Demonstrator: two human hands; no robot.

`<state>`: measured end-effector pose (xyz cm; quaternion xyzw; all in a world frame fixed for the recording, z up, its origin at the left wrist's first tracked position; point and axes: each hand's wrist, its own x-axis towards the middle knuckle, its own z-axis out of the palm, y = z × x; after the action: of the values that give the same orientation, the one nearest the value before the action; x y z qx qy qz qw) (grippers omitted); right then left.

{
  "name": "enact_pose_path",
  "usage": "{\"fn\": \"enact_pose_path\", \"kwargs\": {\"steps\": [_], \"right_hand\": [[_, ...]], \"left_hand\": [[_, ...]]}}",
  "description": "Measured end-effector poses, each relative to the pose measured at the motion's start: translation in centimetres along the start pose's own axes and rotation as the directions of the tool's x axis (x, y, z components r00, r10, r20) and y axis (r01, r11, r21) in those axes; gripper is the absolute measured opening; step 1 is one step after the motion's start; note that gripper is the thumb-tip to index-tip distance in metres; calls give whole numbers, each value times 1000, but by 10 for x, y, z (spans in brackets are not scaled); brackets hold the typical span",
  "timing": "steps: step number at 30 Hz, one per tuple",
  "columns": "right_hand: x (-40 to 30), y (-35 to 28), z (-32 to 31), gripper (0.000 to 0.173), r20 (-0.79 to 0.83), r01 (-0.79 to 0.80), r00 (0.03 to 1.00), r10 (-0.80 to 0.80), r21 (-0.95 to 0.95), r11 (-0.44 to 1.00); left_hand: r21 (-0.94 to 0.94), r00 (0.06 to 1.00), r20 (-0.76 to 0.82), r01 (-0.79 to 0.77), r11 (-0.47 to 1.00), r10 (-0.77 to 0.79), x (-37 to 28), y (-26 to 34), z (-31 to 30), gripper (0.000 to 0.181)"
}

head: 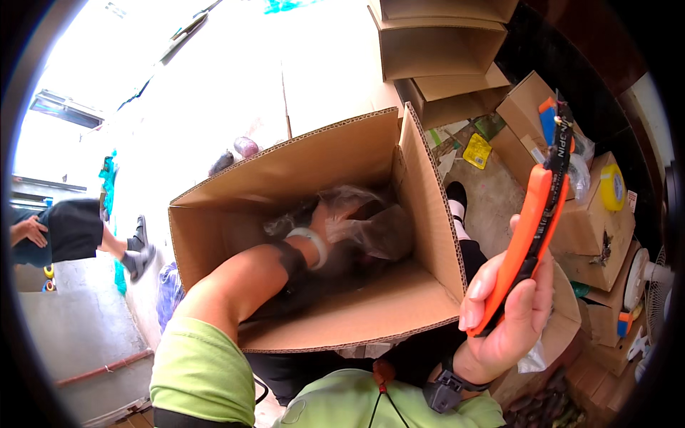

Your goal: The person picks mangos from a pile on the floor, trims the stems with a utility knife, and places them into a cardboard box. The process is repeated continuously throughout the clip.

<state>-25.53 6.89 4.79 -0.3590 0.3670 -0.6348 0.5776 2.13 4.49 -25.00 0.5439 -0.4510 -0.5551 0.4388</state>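
Note:
A large open cardboard box (342, 331) stands before me, its flaps raised. My left hand (337, 219) reaches deep inside it, among clear plastic bags (374, 230) with dark contents; the fingers are partly covered by the film and blurred, so their grip is unclear. A pale bangle circles that wrist. To the right of the box, my right hand (508, 305) holds an orange and black tool (527, 241) upright by its handle. It resembles a folding saw or large knife, and its black part bears writing.
Open cardboard boxes (439, 51) stand beyond. At the right, a roll of yellow tape (613, 187) rests against a carton, near a fan (639, 278). A yellow packet (477, 151) lies on the floor. Another person (69, 230) is at the far left. Wrapped items (245, 146) lie behind the box.

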Motion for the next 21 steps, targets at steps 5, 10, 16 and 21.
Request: {"fn": "enact_pose_path", "kwargs": {"steps": [5, 10, 16, 21], "right_hand": [[2, -1, -3, 64, 5, 45, 999, -45, -18, 999], [3, 6, -3, 63, 20, 78, 997, -78, 9, 997], [3, 8, 1, 63, 19, 111, 994, -111, 4, 994], [2, 9, 0, 62, 6, 110, 994, -110, 56, 992]], "left_hand": [[706, 801, 56, 391, 591, -596, 9, 89, 14, 44], [842, 656, 66, 367, 395, -752, 19, 156, 9, 45], [975, 666, 219, -183, 129, -713, 27, 131, -12, 51], [961, 669, 239, -269, 71, -704, -21, 51, -9, 51]]}}
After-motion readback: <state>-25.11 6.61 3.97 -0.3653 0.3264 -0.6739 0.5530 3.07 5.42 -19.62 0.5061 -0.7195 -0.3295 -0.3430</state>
